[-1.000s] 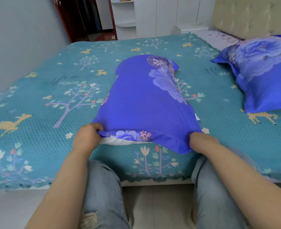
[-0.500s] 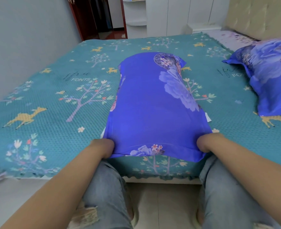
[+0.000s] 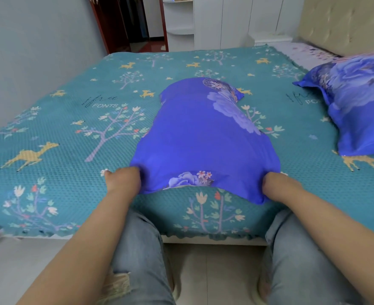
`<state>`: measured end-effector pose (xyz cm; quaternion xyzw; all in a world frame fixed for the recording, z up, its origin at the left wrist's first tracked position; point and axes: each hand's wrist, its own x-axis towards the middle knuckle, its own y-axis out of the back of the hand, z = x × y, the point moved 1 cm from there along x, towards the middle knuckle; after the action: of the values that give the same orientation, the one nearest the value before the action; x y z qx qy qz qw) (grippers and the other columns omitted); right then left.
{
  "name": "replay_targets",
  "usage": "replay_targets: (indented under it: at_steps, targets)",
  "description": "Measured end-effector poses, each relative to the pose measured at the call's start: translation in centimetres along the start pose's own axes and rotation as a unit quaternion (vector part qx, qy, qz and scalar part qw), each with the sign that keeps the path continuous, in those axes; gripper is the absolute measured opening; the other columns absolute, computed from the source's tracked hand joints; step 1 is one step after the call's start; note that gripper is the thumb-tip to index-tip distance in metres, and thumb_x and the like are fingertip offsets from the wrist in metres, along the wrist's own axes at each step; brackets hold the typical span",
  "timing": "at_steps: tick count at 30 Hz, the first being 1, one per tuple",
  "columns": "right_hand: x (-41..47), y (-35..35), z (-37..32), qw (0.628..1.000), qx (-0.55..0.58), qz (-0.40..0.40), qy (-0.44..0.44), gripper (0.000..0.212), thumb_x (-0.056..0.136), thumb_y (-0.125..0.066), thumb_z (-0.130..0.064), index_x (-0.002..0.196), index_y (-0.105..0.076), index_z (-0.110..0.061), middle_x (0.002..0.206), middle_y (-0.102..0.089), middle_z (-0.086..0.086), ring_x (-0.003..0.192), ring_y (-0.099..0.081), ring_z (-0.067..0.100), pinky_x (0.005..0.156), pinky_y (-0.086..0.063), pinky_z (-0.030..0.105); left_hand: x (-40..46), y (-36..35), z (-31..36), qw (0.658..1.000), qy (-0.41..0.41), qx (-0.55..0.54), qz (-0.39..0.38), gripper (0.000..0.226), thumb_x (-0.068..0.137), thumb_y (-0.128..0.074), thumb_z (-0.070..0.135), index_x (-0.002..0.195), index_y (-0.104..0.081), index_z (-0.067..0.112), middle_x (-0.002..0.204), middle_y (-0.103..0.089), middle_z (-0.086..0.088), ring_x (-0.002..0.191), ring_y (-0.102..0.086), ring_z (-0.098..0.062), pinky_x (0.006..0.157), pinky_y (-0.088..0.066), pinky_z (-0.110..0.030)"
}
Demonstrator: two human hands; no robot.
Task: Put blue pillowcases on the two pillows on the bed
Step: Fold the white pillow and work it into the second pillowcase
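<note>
I have the left hand and right hand each clenched on a near corner of the pillowcase, which lies on the bed before me. The cloth looks thin, limp and light over a soft pillow, so I judge the corners at the open hem the best hold.

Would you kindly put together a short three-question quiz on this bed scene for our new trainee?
1. True or false: both hands grip the near, open end of the blue pillowcase.
2. Where does the second blue pillow lie? A) on the floor B) on the bed's right side by the headboard C) under the first
3. Fill in: the bedspread is mainly ____ in colour.

Key
1. True: left hand and right hand each pinch a corner.
2. B
3. Teal
</note>
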<state>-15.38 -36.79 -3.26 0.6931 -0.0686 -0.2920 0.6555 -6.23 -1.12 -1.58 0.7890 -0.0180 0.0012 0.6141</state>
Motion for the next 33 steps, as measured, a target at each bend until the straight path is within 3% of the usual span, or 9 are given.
replay_targets:
  at_steps: [3, 5, 8, 14, 19, 22, 27, 30, 33]
  targets:
    - [-0.9, 1.8, 0.0, 0.981, 0.014, 0.187, 0.044, 0.031, 0.086, -0.045, -0.011, 0.112, -0.063, -0.012, 0.119, -0.056, 0.011, 0.109, -0.055, 0.032, 0.088, -0.045, 0.039, 0.6, 1.9, -0.5, 0.963, 0.016, -0.170, 0.210, 0.030, 0.081, -0.042, 0.012, 0.104, -0.062, 0.014, 0.106, -0.062, -0.010, 0.100, -0.057, -0.032, 0.088, -0.036, -0.042]
    - [-1.4, 4.2, -1.4, 0.912, 0.111, 0.374, 0.129, 0.024, 0.082, -0.047, -0.011, 0.097, -0.066, -0.011, 0.103, -0.058, 0.014, 0.098, -0.054, 0.036, 0.081, -0.045, 0.042, 0.5, 4.4, 2.2, 0.907, -0.060, -0.244, 0.338, 0.036, 0.079, -0.037, 0.020, 0.106, -0.061, 0.014, 0.108, -0.061, -0.010, 0.099, -0.057, -0.034, 0.085, -0.039, -0.042]
    - [-1.8, 7.5, -7.0, 0.816, 0.274, 0.459, 0.222, 0.031, 0.081, -0.041, -0.018, 0.100, -0.065, -0.013, 0.105, -0.059, 0.011, 0.101, -0.054, 0.034, 0.086, -0.039, 0.040, -0.2, 8.0, 9.2, 0.872, -0.198, -0.302, 0.330, 0.048, 0.088, -0.036, 0.041, 0.129, -0.051, 0.022, 0.140, -0.047, -0.002, 0.127, -0.044, -0.028, 0.103, -0.034, -0.044]
    - [3.1, 1.5, -7.7, 0.963, 0.223, 0.139, 0.064, 0.086, 0.079, -0.027, -0.080, 0.147, 0.005, -0.040, 0.158, 0.014, -0.005, 0.145, 0.010, 0.030, 0.110, 0.005, 0.059, 0.2, 1.2, 11.3, 0.960, -0.216, -0.175, 0.035, 0.107, 0.061, -0.041, 0.088, 0.143, 0.014, 0.046, 0.153, 0.023, 0.019, 0.143, 0.018, -0.030, 0.104, -0.006, -0.073]
    - [3.5, -1.4, -3.7, 0.927, 0.360, 0.101, -0.038, 0.123, 0.065, -0.051, -0.082, 0.149, 0.005, -0.012, 0.154, -0.019, 0.016, 0.139, -0.024, 0.035, 0.114, -0.019, 0.046, -0.5, -1.3, 8.7, 0.968, -0.079, -0.221, -0.093, 0.137, 0.048, -0.067, 0.080, 0.135, 0.033, 0.047, 0.144, 0.041, 0.021, 0.140, 0.022, -0.040, 0.098, -0.020, -0.073]
    - [3.6, -1.3, -4.0, 0.856, 0.504, 0.112, -0.011, 0.109, 0.067, -0.072, -0.061, 0.142, -0.023, 0.000, 0.138, -0.048, 0.015, 0.123, -0.049, 0.030, 0.103, -0.039, 0.040, -0.8, -2.0, 8.2, 0.954, -0.006, -0.283, -0.097, 0.131, 0.056, -0.069, 0.072, 0.136, 0.032, 0.045, 0.149, 0.035, 0.013, 0.140, -0.006, -0.046, 0.100, -0.032, -0.063]
    - [1.9, -0.6, -5.0, 0.606, 0.789, -0.105, 0.010, 0.047, 0.076, -0.075, -0.028, 0.116, -0.063, -0.007, 0.102, -0.071, 0.012, 0.081, -0.071, 0.022, 0.075, -0.058, 0.042, -1.3, -2.6, 7.7, 0.920, 0.082, -0.384, -0.017, 0.107, 0.076, -0.065, 0.052, 0.144, 0.017, 0.040, 0.147, -0.027, -0.018, 0.112, -0.052, -0.039, 0.082, -0.045, -0.043]
    - [0.0, 2.7, -6.3, 0.542, 0.827, -0.129, 0.080, 0.040, 0.080, -0.068, -0.013, 0.119, -0.060, -0.008, 0.087, -0.074, 0.007, 0.072, -0.071, 0.020, 0.065, -0.059, 0.037, -1.5, -1.8, 8.0, 0.850, 0.130, -0.510, 0.026, 0.089, 0.083, -0.061, 0.034, 0.149, -0.001, 0.035, 0.119, -0.057, -0.014, 0.094, -0.060, -0.035, 0.072, -0.042, -0.035]
    - [-3.2, 8.1, -7.7, 0.545, 0.812, -0.051, 0.201, 0.030, 0.080, -0.063, 0.002, 0.109, -0.062, -0.007, 0.084, -0.073, 0.004, 0.071, -0.070, 0.018, 0.069, -0.059, 0.034, -1.6, -0.6, 10.3, 0.649, 0.137, -0.746, 0.062, 0.058, 0.084, -0.058, 0.017, 0.138, -0.038, 0.024, 0.116, -0.063, -0.006, 0.102, -0.061, -0.028, 0.086, -0.049, -0.037]
